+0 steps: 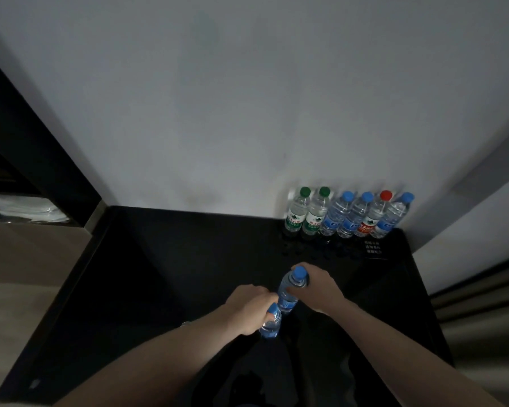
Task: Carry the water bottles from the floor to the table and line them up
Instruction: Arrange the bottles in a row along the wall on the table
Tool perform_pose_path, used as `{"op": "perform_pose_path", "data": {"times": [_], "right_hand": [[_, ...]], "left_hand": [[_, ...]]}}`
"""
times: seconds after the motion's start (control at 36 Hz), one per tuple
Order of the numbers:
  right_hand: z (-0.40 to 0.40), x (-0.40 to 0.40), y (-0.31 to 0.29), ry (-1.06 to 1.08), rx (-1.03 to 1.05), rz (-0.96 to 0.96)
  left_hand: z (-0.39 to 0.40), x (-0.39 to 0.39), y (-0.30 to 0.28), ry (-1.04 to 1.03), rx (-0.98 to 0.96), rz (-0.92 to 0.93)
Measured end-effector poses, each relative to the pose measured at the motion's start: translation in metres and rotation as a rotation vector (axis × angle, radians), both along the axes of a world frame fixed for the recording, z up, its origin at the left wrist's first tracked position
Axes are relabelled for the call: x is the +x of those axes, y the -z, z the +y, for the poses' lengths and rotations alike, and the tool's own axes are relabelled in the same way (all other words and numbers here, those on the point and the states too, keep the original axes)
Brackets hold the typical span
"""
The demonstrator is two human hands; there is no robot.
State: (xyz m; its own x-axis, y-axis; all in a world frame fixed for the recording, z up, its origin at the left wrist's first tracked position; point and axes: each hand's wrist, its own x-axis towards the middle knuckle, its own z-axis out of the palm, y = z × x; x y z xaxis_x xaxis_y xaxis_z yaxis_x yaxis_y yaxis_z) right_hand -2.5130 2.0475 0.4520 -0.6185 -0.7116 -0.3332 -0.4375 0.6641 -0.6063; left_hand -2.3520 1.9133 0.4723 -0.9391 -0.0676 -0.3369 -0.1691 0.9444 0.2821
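- Gripping a blue-capped bottle (271, 324) at its neck, left hand (249, 308) has fingers curled round it, near centre of the black table (159, 259); cap shows just above the fingers
- Right hand (318, 282) wraps thumb and fingers round the shoulder of a second blue-capped bottle (290, 289), just below its cap; this bottle tilts, cap toward the far right, base toward the near left
- The two held bottles sit close together, the left-hand one nearer; whether their bases touch the tabletop cannot be told in the dim light
- Far right, against the grey wall (247, 98), a row of six bottles stands upright, side by side and touching or nearly so
- Row from left to right: green-capped bottle (297, 211), second green-capped bottle (316, 212), blue-capped row bottle (335, 215), another blue-capped row bottle (353, 217), red-capped bottle (373, 215), last blue-capped bottle (394, 215)
- Small white-printed card (372, 248) lies flat on the table just in front of the row's right end; text too small to read
- Far left, beyond the table edge, stacked white cloth (27, 208) sits on a dark shelf
- Both forearms reach in from the near edge
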Motion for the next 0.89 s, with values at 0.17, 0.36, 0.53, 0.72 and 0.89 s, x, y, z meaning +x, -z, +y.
{"op": "perform_pose_path", "data": {"times": [0.17, 0.36, 0.53, 0.72, 0.89], "right_hand": [[-0.004, -0.005, 0.003, 0.023, -0.04, -0.022], [-0.032, -0.02, -0.006, -0.003, -0.032, -0.012], [-0.07, -0.046, -0.025, -0.065, -0.074, 0.058], [-0.12, -0.079, -0.046, -0.048, -0.088, 0.125], [-0.154, -0.106, -0.052, -0.059, -0.03, 0.177]], "left_hand": [[-0.041, -0.009, -0.008, -0.094, -0.008, 0.0], [-0.096, -0.035, -0.025, -0.189, -0.063, 0.052], [-0.14, -0.06, -0.036, -0.253, -0.12, 0.057], [-0.174, -0.088, -0.034, -0.34, -0.094, 0.033], [-0.194, -0.109, -0.023, -0.362, -0.103, 0.027]]}}
